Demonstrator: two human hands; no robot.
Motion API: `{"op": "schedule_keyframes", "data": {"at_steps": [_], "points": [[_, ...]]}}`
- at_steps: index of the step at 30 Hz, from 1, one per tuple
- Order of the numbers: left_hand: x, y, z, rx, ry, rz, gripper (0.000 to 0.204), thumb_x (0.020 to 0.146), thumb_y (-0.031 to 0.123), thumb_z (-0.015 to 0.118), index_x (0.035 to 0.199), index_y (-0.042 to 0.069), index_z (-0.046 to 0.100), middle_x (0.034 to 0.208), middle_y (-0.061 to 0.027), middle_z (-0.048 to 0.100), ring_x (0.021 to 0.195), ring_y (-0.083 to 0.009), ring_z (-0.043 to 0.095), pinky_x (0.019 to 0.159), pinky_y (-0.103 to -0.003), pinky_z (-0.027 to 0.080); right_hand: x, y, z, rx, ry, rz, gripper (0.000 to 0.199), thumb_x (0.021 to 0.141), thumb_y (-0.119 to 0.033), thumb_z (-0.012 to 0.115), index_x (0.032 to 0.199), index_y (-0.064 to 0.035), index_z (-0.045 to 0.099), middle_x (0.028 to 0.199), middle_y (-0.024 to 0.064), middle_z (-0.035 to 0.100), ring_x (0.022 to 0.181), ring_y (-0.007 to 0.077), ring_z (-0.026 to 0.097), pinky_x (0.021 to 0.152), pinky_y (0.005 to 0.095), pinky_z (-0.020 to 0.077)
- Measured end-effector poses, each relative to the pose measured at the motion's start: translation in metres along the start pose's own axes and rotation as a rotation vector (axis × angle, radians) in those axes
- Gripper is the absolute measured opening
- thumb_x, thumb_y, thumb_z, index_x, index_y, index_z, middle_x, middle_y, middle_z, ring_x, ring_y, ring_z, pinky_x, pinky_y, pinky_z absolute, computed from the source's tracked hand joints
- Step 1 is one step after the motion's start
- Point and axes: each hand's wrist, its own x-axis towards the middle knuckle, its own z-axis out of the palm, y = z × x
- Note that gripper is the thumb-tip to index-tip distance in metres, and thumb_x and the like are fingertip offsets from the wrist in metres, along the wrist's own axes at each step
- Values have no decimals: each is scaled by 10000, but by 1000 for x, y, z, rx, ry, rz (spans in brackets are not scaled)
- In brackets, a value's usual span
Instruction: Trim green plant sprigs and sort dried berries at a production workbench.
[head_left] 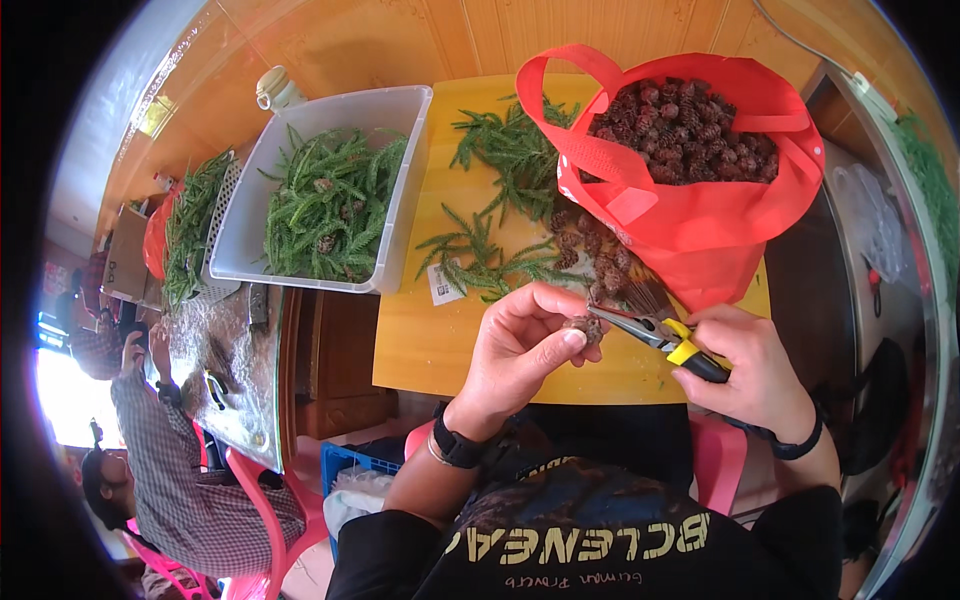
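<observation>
Pinching a small brown cone (588, 328) between thumb and fingertips, the left hand (522, 350) holds it just above the near edge of the yellow table (430, 345), while the right hand (752, 370) is wrapped around the yellow-and-black handles of a pair of needle-nose pliers (655, 332) whose tips meet the cone. Behind the hands, loose cones (590, 250) and green conifer sprigs (500, 200) lie on the tabletop, touching the red bag (700, 220) that is heaped with more cones. A clear plastic tub (400, 180) of sprigs sits to the left, partly overhanging the table. The main hazard, as I judge it, is the plier tips sliding off the hard scales toward the left fingertips, since those sit right beside the jaws. The cone could also pop out of so light a pinch and drop off the table edge into the lap. Whether the pliers actually bite the cone cannot be told.
</observation>
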Motion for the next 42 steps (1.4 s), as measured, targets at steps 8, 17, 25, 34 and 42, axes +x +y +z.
{"op": "schedule_keyframes", "data": {"at_steps": [8, 17, 25, 34, 42], "points": [[1, -2, -2, 2, -16, -1, 217, 834, 131, 654, 986, 34, 532, 898, -142, 606, 721, -165, 614, 603, -230, 494, 0, 4, 5, 18, 20, -21, 219, 643, -110, 697, 694, 6, 518, 769, 157, 578, 627, 299, 564, 547, 331, 437], [3, -2, 4, 14, 32, 61, 190, 816, 82, 669, 954, 25, 552, 892, -107, 569, 724, -169, 613, 623, -243, 490, -2, 3, 12, -4, 76, -37, 186, 644, -66, 678, 697, 14, 519, 695, 141, 539, 584, 293, 534, 519, 334, 415], [1, -7, 7, 734, 87, 478, 184, 834, 3, 622, 993, -41, 542, 953, -108, 580, 807, -160, 609, 689, -244, 487, -1, 3, 19, 42, 135, 6, 236, 661, -69, 677, 648, -2, 452, 586, 135, 443, 548, 318, 488, 486, 380, 388], [3, 5, 3, -140, -26, -195, 206, 924, 106, 518, 1088, -18, 499, 897, -97, 622, 768, -150, 619, 657, -245, 488, -3, 2, 18, 51, 162, -14, 212, 667, -32, 645, 638, 22, 443, 607, 134, 437, 523, 286, 446, 485, 344, 354], [2, 2, 18, 274, 176, 147, 173, 803, -25, 656, 956, -11, 579, 874, -77, 619, 757, -116, 599, 660, -232, 484, -4, 4, 19, 17, 158, -4, 232, 663, -52, 671, 647, -3, 445, 580, 141, 443, 536, 324, 484, 475, 383, 378]]}}
